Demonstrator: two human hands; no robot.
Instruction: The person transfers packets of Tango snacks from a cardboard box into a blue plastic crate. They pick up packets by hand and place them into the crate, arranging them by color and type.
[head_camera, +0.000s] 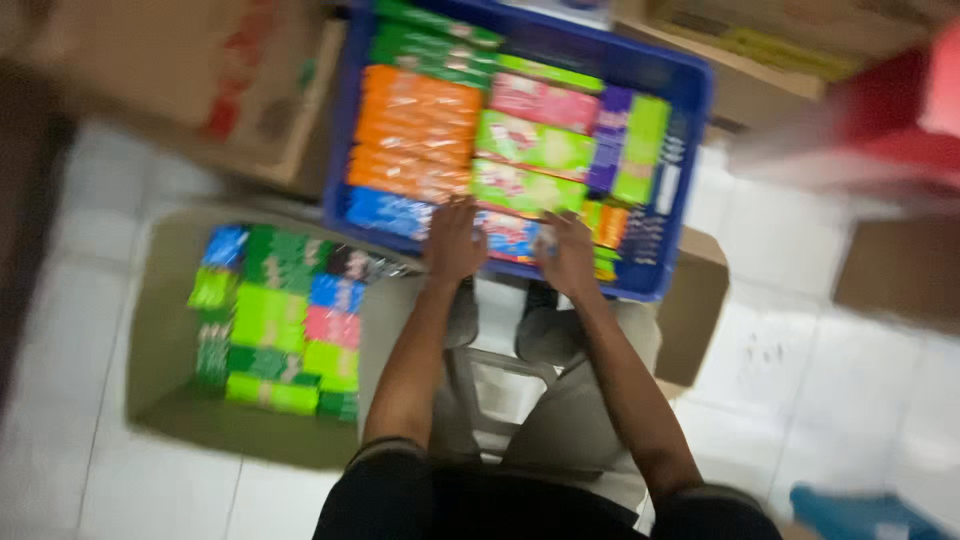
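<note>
1. A seated person reaches both bare arms forward to the near edge of a blue plastic crate (690, 120) at the upper centre of the frame. It is packed with flat, brightly coloured packets in orange (415, 130), green (530, 145), pink and blue.

2. The left hand (453, 240) lies with fingers spread and pointing away, resting on the row of packets nearest the person. Motion blur hides whether it grips any single one.

3. The right hand (568, 252) sits just beside it, a little to the right, pressed on the blue-and-red packet (508, 235) between the two hands. Its fingers look partly curled, but I cannot tell whether they have closed round the packet.

4. At the lower left of the frame, an open brown cardboard box (160, 330) stands on the white tiled floor (840, 400), holding a smaller block of green, blue and pink packets (280, 320).

5. Judged from this view, the step is best done by taking the near-row packets squarely, with fingertips under the edge and thumbs on top, so that the slick wrappers do not slide.

6. Lifting a few at a time would probably keep the neighbouring rows from toppling into the gap.

7. More cardboard cartons (270, 90) crowd the upper corners, leaving little elbow room on either side.
</note>
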